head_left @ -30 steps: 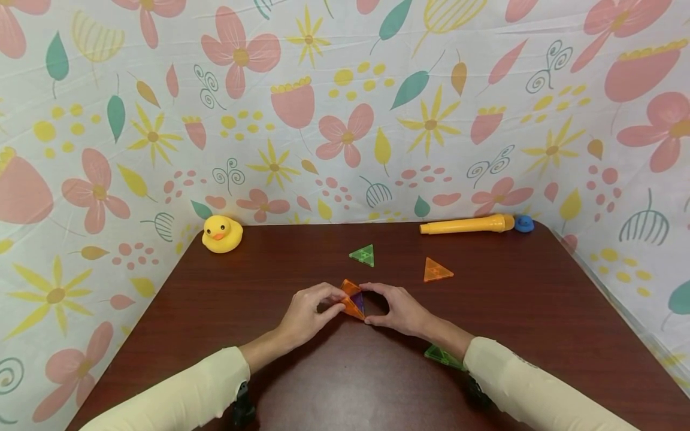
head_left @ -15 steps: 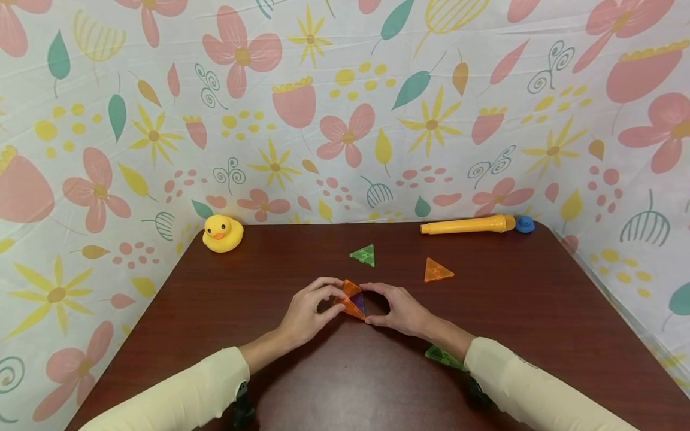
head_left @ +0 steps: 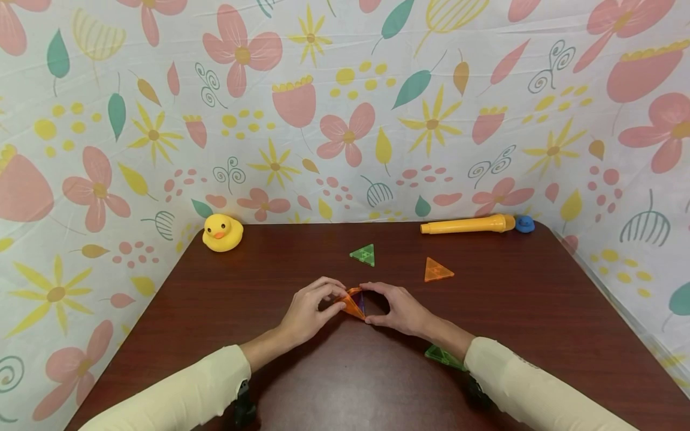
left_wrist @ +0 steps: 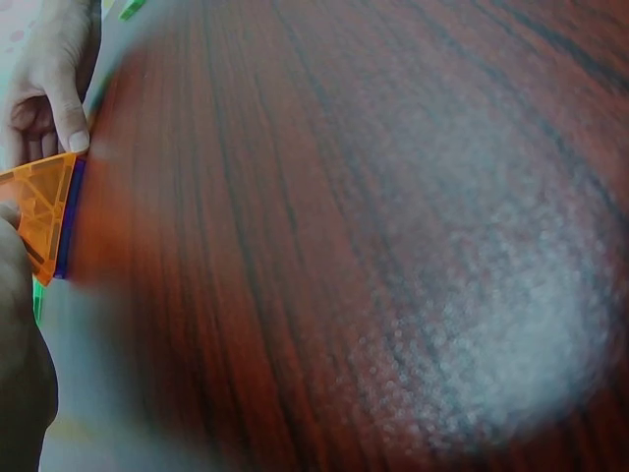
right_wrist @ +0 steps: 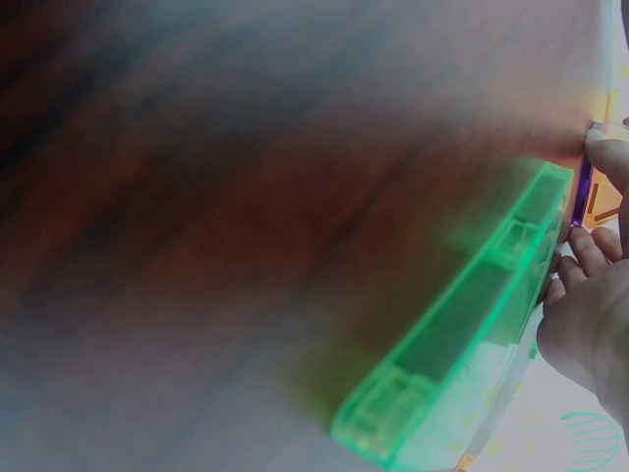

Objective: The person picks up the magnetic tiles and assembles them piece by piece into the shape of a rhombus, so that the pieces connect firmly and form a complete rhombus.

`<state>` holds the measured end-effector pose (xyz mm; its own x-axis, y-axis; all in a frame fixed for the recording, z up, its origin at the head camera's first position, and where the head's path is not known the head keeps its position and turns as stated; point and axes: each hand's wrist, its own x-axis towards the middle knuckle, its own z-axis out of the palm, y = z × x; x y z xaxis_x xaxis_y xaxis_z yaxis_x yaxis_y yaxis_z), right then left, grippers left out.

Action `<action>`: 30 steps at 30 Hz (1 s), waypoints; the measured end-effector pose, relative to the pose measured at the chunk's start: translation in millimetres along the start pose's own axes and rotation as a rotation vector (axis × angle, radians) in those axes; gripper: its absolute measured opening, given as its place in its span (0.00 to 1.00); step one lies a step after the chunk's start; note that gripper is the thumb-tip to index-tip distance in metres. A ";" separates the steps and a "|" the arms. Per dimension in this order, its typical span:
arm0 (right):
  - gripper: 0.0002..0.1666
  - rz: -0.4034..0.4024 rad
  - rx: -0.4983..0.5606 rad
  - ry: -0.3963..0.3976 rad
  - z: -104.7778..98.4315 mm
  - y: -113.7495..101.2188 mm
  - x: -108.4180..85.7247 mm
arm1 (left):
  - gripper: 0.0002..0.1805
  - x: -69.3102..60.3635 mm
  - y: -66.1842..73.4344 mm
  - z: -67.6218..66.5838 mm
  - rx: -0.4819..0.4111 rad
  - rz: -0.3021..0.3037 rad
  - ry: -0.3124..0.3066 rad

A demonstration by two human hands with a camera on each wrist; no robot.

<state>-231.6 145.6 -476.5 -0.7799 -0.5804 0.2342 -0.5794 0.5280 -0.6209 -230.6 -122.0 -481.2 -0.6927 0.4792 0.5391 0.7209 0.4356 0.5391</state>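
Note:
At the table's middle, translucent orange triangular magnetic tiles [head_left: 353, 308] stand tilted on a purple magnetic tile [head_left: 360, 299] that lies on the tabletop. My left hand [head_left: 309, 308] pinches the near orange tile between thumb and fingers; in the left wrist view its thumb lies on the tile's face [left_wrist: 44, 211]. The thumb and index finger of my right hand [head_left: 401, 308] grip the purple tile by two corners. The right wrist view shows only the purple tile's edge [right_wrist: 583, 192]. My left fingers partly cover the far orange tile.
A green triangle tile [head_left: 364, 255] and an orange one [head_left: 437, 270] lie farther back. Another green tile [head_left: 443, 356] sits under my right forearm. At the back edge are a yellow duck [head_left: 223, 233], a yellow toy microphone [head_left: 468, 225] and a small blue toy [head_left: 524, 224].
The far orange tile has tipped inward and down, so the gap over the purple tile is narrower. My left fingers have shifted slightly with it. My right hand keeps its place.

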 end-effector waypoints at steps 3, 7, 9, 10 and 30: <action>0.41 0.000 -0.002 -0.003 -0.6 -0.8 -0.3 | 0.08 0.3 -0.1 -0.2 -0.005 -0.012 -0.009; 0.42 -0.004 -0.023 -0.004 -0.7 -1.2 -0.4 | 0.08 0.9 0.4 -0.3 -0.009 -0.014 -0.012; 0.42 -0.005 -0.032 -0.003 -0.6 -1.3 -0.4 | 0.09 1.3 1.0 -0.5 -0.010 -0.011 -0.009; 0.42 -0.005 -0.035 -0.001 -0.5 -1.2 -0.4 | 0.09 1.5 1.4 -0.7 -0.012 -0.012 -0.008; 0.41 0.030 -0.015 -0.010 -0.1 -4.6 1.5 | 0.16 4.5 -1.1 -1.6 0.003 -0.015 -0.003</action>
<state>-230.2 142.3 -473.3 -0.7945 -0.5706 0.2078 -0.5593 0.5543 -0.6164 -234.6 -121.5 -478.4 -0.7037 0.4746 0.5288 0.7101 0.4455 0.5452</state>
